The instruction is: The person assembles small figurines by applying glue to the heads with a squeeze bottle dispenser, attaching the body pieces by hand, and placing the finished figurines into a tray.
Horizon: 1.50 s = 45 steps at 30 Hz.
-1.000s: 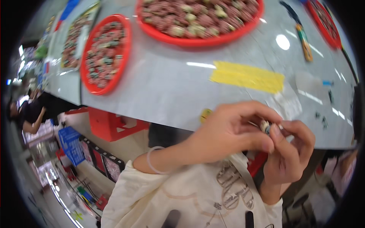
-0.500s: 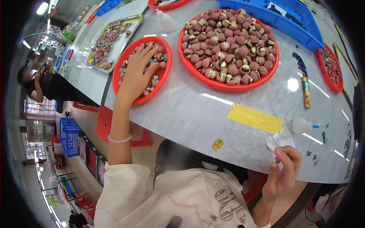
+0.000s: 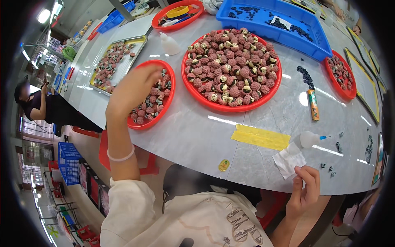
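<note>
My left hand [image 3: 133, 88] is over the small red basin [image 3: 173, 92], back of the hand up. Its fingers are bent, foreshortened and a little blurred; whether they hold anything is hidden. Inside the basin lie bumpy pink pieces [image 3: 146, 110] mixed with small grey-blue bits. My right hand [image 3: 305, 190] rests by the table's near edge, fingers loosely curled, thumb apart from the index finger, nothing visible between them. Its fingertips are beside a crumpled white tissue [image 3: 290, 160]. Behind the tissue a white squeeze bottle [image 3: 309, 139] with a blue needle tip lies on its side.
A large red basin [image 3: 232, 109] heaped with pink, cream and black pieces stands mid-table. Behind are a blue tray [image 3: 279, 41] of dark bits, another squeeze bottle [image 3: 169, 44] and a metal tray [image 3: 138, 47]. Yellow tape [image 3: 260, 137] sticks to the tabletop. A person [image 3: 35, 103] stands far left.
My left hand has gone from lying spread over the pieces to a raised, bent pose at the basin's left. My right hand has hardly moved. The whole view has shifted slightly.
</note>
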Each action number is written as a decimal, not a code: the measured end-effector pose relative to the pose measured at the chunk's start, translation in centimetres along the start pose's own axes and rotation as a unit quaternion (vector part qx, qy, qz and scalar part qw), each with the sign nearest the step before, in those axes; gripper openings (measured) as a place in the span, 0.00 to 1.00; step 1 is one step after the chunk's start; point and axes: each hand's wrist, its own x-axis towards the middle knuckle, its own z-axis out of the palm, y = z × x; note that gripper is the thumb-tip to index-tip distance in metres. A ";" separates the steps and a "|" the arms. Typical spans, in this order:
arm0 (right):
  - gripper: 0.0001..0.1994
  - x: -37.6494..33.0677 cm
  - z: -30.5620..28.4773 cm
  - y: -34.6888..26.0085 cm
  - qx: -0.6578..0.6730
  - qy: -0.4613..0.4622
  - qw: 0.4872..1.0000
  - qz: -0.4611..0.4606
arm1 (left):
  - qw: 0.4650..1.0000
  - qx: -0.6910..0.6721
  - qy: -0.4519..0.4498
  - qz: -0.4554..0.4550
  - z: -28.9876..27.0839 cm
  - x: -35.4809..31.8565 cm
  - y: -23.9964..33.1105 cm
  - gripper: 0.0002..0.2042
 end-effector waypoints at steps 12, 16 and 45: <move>0.04 -0.5 -2.5 1.5 0.001 0.021 1.000 0.016 | 0.946 0.019 0.154 0.286 6.3 8.5 5.0 0.07; 0.05 1.1 -3.3 1.8 -0.024 0.047 0.998 0.018 | 0.935 -0.019 0.159 0.315 6.4 9.4 4.7 0.05; 0.29 2.6 -2.9 1.0 0.177 -0.044 0.975 0.123 | 0.537 -0.808 -0.209 0.124 13.7 -8.8 10.8 0.14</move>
